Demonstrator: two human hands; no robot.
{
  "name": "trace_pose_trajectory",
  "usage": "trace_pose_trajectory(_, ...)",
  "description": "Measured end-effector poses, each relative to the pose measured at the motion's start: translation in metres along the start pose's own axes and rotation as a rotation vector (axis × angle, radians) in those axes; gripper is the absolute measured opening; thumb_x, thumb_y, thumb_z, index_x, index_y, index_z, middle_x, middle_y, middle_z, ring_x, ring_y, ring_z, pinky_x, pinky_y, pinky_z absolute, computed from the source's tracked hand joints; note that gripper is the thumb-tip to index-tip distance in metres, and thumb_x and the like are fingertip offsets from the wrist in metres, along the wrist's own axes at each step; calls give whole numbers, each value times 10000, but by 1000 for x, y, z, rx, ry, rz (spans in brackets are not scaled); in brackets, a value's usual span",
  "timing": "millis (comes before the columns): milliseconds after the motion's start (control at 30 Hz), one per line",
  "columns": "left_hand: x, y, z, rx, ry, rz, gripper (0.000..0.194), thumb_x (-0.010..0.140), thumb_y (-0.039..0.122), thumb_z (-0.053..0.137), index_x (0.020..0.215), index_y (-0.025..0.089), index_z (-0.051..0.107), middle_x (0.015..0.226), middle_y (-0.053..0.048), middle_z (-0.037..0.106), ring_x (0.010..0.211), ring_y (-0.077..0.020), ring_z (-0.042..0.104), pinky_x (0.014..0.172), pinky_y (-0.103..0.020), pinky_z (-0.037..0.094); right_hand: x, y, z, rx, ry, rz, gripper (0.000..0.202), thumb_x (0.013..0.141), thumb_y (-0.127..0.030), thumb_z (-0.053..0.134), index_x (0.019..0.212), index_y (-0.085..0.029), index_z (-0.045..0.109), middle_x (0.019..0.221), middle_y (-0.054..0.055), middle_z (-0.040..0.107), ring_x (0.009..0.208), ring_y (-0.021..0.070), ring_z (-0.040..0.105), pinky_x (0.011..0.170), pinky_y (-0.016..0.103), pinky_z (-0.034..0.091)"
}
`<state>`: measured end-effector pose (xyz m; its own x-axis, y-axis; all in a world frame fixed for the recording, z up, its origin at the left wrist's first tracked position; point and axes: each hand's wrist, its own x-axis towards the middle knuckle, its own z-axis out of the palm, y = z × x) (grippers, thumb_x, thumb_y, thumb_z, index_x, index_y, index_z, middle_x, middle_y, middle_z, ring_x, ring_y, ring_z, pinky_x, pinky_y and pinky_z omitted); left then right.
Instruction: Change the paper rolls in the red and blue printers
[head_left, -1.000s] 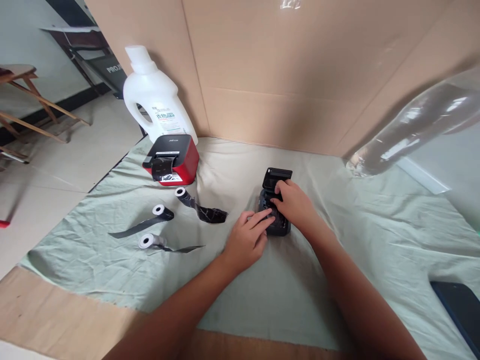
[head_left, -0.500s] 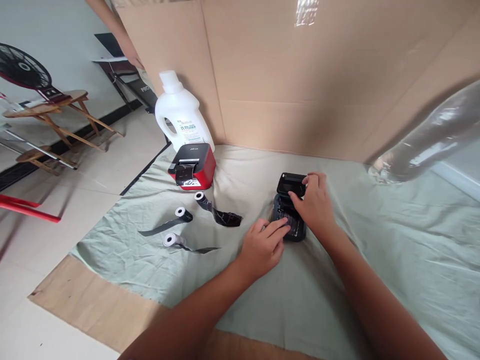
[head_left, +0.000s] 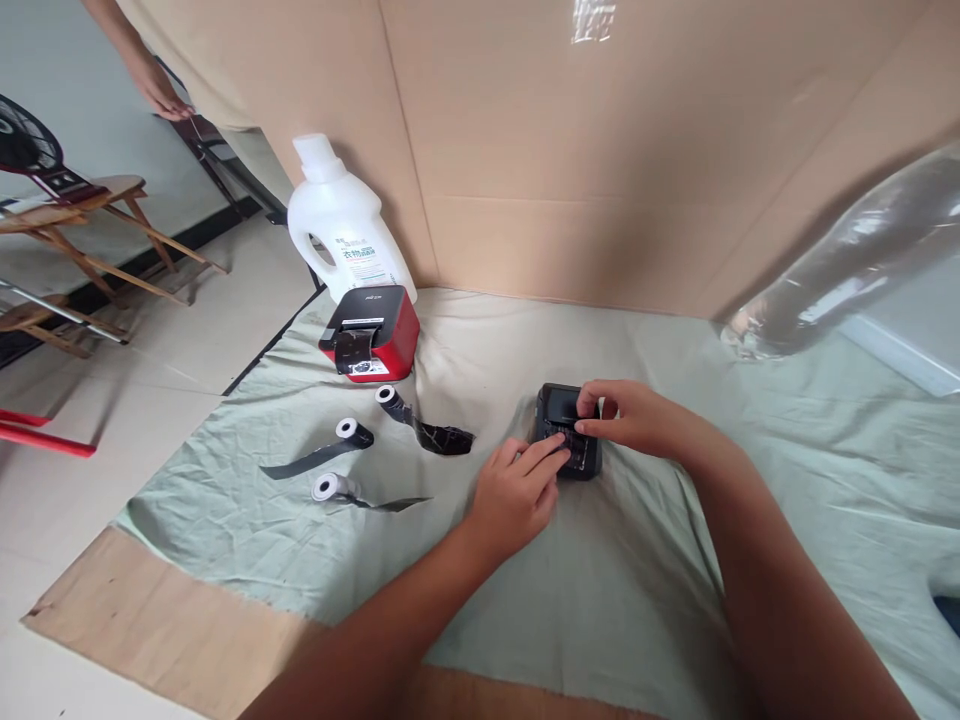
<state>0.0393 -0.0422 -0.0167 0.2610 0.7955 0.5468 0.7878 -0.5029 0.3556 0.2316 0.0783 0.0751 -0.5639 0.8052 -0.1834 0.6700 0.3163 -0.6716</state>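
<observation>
Lid work in hand: black device lies under the extended, ungrasping fingers of my left hand; its lid touches those of my right hand, grip unclear. I judge the next move needs light, steady contact.

Greenish cloth carries printers, paper rolls, bottle.

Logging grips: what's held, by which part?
Right hand touches the lid at its right edge, left hand the black device below; whether either grips cannot be told.
</observation>
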Motion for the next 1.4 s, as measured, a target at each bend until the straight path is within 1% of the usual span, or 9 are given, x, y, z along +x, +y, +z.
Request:
trace_pose_trajectory(67,0,0,-1,-2,0,6,375,912,124,559,1249,217,697,1327,-47,696,927,-226,630,813,-392,572,3,1,4,19,51,67,129,815,-333,628,879,-221,623,907,19,634,669,145,527,661,303,456)
trace_pose_trajectory(167,1,1,-1,-10,5,13,363,918,119,556,1239,205,701,1324,-45,700,921,-224,628,801,-389,577,9,3,10,-26,193,167,284,787,-285,664,1064,-221,668,1117,76,618,759,161,576,764,334,503)
trace_pose_trajectory(267,1,2,-1,-14,7,15,367,919,112,550,1241,198,704,1318,-52,703,911,-223,627,790,-388,578,12,5,12,0,124,247,431,822,-306,664,1246,-230,655,1281,115,595,879,199,626,864,367,523)
trace_pose_trajectory(433,-2,1,2,-11,-35,22,416,915,121,557,1306,204,675,1350,-71,683,938,-232,634,800,-389,561,12,8,10,65,47,268,506,864,-346,630,1361,-255,614,1401,97,589,1022,244,639,943,400,523)
trace_pose_trajectory(700,-7,1,2,11,-78,32,468,913,140,551,1364,224,640,1422,-51,640,954,-236,615,823,-396,546,8,9,2,76,-19,268,560,895,-431,602,1431,-272,567,1431,73,591,1077,256,639,985,399,519)
trace_pose_trajectory(833,-6,2,2,15,-76,42,483,910,137,558,1379,231,625,1440,-27,628,953,-221,594,827,-387,556,7,10,1,65,-21,238,528,900,-401,586,1414,-283,575,1414,63,600,1063,248,634,988,404,517)
trace_pose_trajectory(1033,-5,3,2,25,-73,47,474,901,132,564,1360,225,636,1442,-14,625,956,-226,588,835,-396,557,9,8,6,97,-11,266,529,872,-345,614,1396,-278,579,1432,70,578,1064,249,631,1001,411,505)
trace_pose_trajectory(1267,-4,5,2,-9,-75,34,443,915,149,558,1340,227,657,1415,-20,644,964,-234,593,881,-416,560,8,18,13,440,-80,260,602,839,-340,655,1416,-242,512,1309,81,647,1140,253,606,1028,412,487)
trace_pose_trajectory(1400,1,5,2,-11,-42,39,410,922,153,549,1306,217,680,1366,-55,674,956,-231,603,872,-416,577,8,24,14,498,-57,228,600,805,-323,691,1380,-228,548,1254,77,675,1158,250,610,1051,418,476)
